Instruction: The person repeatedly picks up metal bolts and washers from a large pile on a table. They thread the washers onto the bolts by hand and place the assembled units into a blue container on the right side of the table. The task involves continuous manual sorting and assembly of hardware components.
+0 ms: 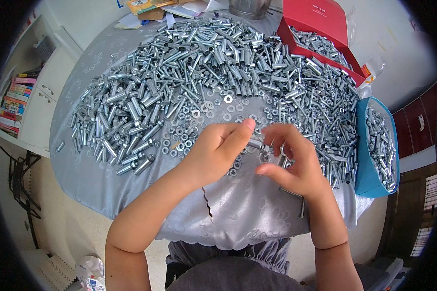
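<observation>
My left hand (216, 148) is closed, thumb on top, around a shiny metal expansion bolt (254, 143) whose end sticks out toward the right. Facing that end is my right hand (296, 157), its fingers curled but apart from the thumb, with nothing plainly gripped. Small nuts and washers (195, 113) lie loose on the table just beyond both hands. A large heap of metal sleeves (238, 65) and bolts (301, 92) spreads behind them. Bolts fitted with sleeves (114, 148) are piled at the left.
A grey satin cloth (87, 169) covers the round table. At the back right stands an open red box (320, 22) with metal parts inside; a blue bag (365, 167) of parts stands at the right edge. Papers (196, 7) and a metal pot (250, 8) sit at the back.
</observation>
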The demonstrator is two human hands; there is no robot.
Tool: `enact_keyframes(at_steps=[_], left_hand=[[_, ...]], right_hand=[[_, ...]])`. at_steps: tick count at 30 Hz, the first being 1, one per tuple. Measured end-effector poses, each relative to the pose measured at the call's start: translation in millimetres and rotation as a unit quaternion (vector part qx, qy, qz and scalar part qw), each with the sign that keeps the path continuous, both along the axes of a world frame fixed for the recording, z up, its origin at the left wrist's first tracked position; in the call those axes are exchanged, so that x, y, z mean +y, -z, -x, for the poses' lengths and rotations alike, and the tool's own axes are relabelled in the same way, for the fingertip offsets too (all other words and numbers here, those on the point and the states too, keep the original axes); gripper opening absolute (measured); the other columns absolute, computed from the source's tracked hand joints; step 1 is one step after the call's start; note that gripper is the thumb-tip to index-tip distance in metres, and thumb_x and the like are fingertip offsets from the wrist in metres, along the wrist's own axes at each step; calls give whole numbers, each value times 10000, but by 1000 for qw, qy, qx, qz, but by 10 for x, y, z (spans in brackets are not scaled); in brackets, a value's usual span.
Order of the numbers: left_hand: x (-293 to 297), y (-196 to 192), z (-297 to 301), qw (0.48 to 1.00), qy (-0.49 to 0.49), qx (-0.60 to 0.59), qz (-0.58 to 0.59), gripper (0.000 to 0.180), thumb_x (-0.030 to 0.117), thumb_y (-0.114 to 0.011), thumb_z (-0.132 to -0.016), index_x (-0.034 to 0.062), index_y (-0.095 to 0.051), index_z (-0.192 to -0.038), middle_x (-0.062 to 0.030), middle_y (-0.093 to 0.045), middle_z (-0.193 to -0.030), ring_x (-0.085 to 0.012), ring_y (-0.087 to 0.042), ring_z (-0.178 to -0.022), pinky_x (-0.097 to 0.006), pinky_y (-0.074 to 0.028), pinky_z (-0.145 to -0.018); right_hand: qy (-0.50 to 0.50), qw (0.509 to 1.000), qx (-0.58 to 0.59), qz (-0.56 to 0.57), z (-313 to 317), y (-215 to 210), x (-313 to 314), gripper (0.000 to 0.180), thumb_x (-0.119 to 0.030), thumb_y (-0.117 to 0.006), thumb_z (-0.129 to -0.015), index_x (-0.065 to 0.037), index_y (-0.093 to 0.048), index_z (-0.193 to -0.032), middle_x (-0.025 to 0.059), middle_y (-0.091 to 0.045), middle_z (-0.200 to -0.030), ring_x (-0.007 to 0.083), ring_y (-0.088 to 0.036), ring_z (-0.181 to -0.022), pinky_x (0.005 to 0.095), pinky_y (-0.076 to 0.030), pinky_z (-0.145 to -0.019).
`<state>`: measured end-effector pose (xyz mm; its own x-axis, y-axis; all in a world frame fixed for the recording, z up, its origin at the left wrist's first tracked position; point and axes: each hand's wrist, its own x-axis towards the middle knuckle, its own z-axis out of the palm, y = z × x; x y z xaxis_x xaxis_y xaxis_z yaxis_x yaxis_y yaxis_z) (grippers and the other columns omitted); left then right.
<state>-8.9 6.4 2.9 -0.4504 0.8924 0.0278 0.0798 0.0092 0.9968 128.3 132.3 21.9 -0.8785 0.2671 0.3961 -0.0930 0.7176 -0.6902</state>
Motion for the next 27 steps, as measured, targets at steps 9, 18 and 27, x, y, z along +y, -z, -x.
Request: enact_keyframes(at_steps=[9, 18, 27], left_hand=[[-23, -25, 7, 1000, 8, 8, 10, 535, 422, -425, -917, 45, -372, -541, 51, -290, -528, -58, -267, -531, -272, -236, -457], [-9, -2, 3, 1000, 4, -3, 5, 542, 428, -423, -916, 47, -365, -535, 50, -284, -524, -60, -265, -526, -273, -232, -457], [-3, -32, -17, 1000, 8, -3, 8, 540, 428, -423, -917, 49, -369, -535, 58, -290, -529, -54, -266, -527, -266, -227, -458]], right_hand=[[6, 999, -10, 37, 16, -68, -72, 216, -150, -694, -736, -17, -588, -869, 109, -577, -710, 225, -569, -613, 298, -448, -544], [-1, 1000, 6, -25, -7, -9, -28, 215, -139, -701, -729, -27, -580, -866, 105, -591, -730, 203, -571, -578, 284, -446, -504], [-25, 998, 19, -57, 0, 26, 10, 286, -167, -715, -720, -31, -571, -926, 87, -589, -729, 188, -572, -567, 284, -454, -512]])
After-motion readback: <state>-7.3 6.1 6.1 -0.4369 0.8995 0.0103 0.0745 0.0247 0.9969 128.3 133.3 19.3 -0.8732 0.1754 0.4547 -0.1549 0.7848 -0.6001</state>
